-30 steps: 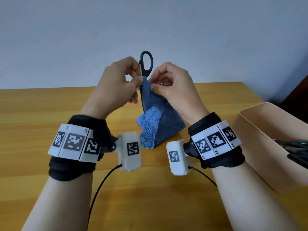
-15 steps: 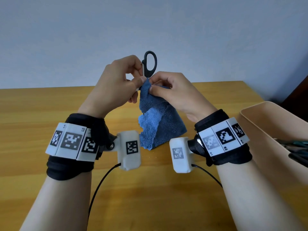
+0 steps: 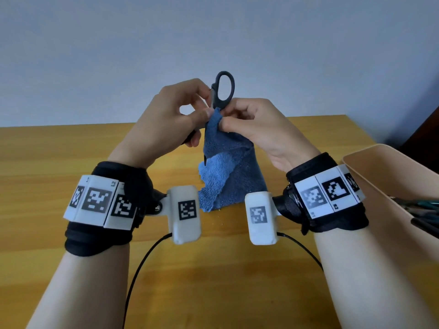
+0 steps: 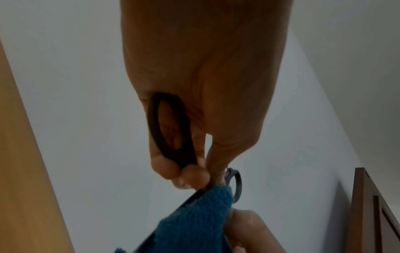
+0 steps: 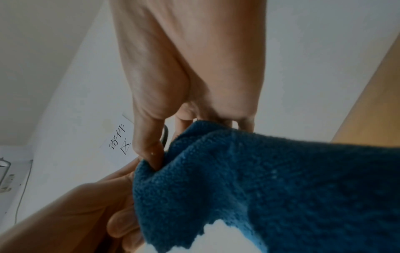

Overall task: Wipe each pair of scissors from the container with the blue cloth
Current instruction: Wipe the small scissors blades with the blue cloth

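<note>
Scissors [image 3: 222,92], black-handled, held upright above the middle of the wooden table [image 3: 71,162], handles up, blade tip pointing down toward the near side. Left hand [image 3: 166,122] grips them at the handle end; the left wrist view shows fingertips [image 4: 173,168] curled round the lower loop, with the other loop sticking out beyond them. Right hand [image 3: 256,129] pinches the blue cloth [image 3: 228,169] between thumb and forefinger, right at the base of the handles, with the blades inside the fold. The rest of the cloth drapes down and its lower edge rests on the table. Whether the blades are fully closed I cannot tell; the cloth hides them.

Container [image 3: 389,186], beige, sits at the right edge of the table, well apart from the hands. More scissors [image 3: 425,210] lie inside it, so the task looks to be partway through at best.

Judgement on the step: the pinch sits at the top of the blades, so the stroke should run down toward the tip, not back against the edge. Keep the left grip firm so the scissors do not turn. Keep cloth between fingers and both flat faces. Finish past the tip, then refold to a clean patch.
</note>
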Action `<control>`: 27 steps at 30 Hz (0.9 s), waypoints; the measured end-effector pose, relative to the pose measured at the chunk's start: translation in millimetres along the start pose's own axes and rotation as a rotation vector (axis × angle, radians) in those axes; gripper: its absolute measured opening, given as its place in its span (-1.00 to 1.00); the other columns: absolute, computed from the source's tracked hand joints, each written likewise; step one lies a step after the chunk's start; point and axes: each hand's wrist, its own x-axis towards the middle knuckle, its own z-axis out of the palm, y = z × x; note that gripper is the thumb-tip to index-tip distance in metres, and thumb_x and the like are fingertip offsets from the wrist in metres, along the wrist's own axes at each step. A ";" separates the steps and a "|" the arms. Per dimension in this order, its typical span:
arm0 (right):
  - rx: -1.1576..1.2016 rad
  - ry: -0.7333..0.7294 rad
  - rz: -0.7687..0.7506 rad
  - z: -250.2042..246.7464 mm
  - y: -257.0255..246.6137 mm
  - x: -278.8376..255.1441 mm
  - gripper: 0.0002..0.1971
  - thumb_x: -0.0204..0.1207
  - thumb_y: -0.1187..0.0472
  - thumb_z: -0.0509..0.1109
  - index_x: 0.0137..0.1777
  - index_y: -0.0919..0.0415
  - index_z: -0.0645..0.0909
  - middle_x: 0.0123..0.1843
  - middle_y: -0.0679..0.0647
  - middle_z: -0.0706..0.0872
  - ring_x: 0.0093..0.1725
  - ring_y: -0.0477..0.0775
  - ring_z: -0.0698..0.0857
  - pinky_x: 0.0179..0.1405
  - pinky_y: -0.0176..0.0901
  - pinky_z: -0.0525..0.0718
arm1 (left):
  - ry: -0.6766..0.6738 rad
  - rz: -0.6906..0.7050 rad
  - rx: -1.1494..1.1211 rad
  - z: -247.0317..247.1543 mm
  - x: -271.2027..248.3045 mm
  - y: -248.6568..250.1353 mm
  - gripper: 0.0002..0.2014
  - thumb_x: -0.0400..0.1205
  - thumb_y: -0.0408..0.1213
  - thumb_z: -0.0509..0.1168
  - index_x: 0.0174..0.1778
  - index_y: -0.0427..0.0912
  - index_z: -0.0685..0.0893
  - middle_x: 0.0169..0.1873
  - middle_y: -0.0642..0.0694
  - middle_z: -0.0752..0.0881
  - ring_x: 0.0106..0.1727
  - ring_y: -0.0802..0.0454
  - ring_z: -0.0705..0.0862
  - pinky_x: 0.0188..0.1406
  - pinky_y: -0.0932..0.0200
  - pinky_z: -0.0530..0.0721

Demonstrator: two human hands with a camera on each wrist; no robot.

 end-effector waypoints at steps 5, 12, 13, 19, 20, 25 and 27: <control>0.009 -0.027 0.034 0.6 -1.3 -1.0 -0.87 0.52 0.37 0.42 -0.17 0.14 0.70 -0.18 0.13 0.61 -0.19 -0.05 0.58 -0.20 -0.31 0.52 | -0.009 0.011 -0.009 -3.3 -0.2 -1.1 -0.89 0.72 -0.44 0.31 -0.08 -0.22 0.54 -0.22 0.01 0.63 -0.57 -0.06 0.59 -0.50 0.19 0.57; -0.044 -0.020 0.067 -2.3 2.2 -1.6 -0.88 0.51 0.36 0.42 -0.15 0.15 0.74 -0.22 0.08 0.66 -0.22 -0.09 0.60 -0.19 -0.33 0.53 | -0.026 0.003 0.027 1.1 -0.5 -1.3 -0.86 0.72 -0.45 0.31 -0.12 -0.22 0.51 -0.23 -0.02 0.65 -0.58 -0.06 0.62 -0.48 0.16 0.58; -0.029 -0.033 0.062 -3.7 1.4 -2.0 -0.89 0.52 0.36 0.44 -0.12 0.16 0.75 -0.19 0.12 0.67 -0.21 -0.07 0.62 -0.19 -0.33 0.55 | -0.022 0.010 0.026 1.0 -0.2 -0.9 -0.86 0.73 -0.45 0.31 -0.12 -0.22 0.51 -0.22 -0.04 0.65 -0.59 -0.06 0.61 -0.49 0.18 0.56; 0.096 -0.056 0.041 -10.4 -1.1 -3.1 -0.87 0.44 0.31 0.60 -0.03 0.29 0.77 -0.15 0.16 0.80 -0.25 -0.09 0.75 -0.28 -0.40 0.65 | -0.018 0.041 0.018 2.8 1.5 1.9 -0.93 0.74 -0.46 0.28 -0.04 -0.27 0.54 -0.16 -0.10 0.66 -0.59 -0.08 0.59 -0.49 0.18 0.55; 0.084 -0.049 0.041 -10.4 -0.3 -2.8 -0.84 0.43 0.30 0.61 -0.01 0.31 0.78 -0.14 0.16 0.81 -0.23 -0.08 0.76 -0.26 -0.39 0.65 | -0.015 0.039 0.031 3.8 1.6 1.5 -0.94 0.74 -0.46 0.28 -0.04 -0.27 0.54 -0.16 -0.10 0.67 -0.59 -0.06 0.60 -0.50 0.18 0.55; 0.040 -0.085 0.057 -13.1 0.2 -2.5 -0.85 0.48 0.30 0.58 0.03 0.27 0.81 -0.15 0.12 0.82 -0.20 -0.09 0.77 -0.20 -0.39 0.67 | -0.010 0.012 0.015 0.5 0.8 -1.6 -0.90 0.73 -0.44 0.31 -0.07 -0.23 0.53 -0.15 -0.10 0.66 -0.56 -0.11 0.62 -0.48 0.15 0.58; 0.029 -0.089 0.067 -13.7 1.1 -2.1 -0.87 0.48 0.27 0.58 0.00 0.23 0.80 -0.15 0.12 0.81 -0.19 -0.07 0.76 -0.18 -0.34 0.67 | -0.006 0.002 0.007 -3.2 0.4 -1.8 -0.89 0.73 -0.43 0.33 -0.06 -0.27 0.51 -0.16 -0.08 0.65 -0.55 -0.14 0.62 -0.50 0.23 0.55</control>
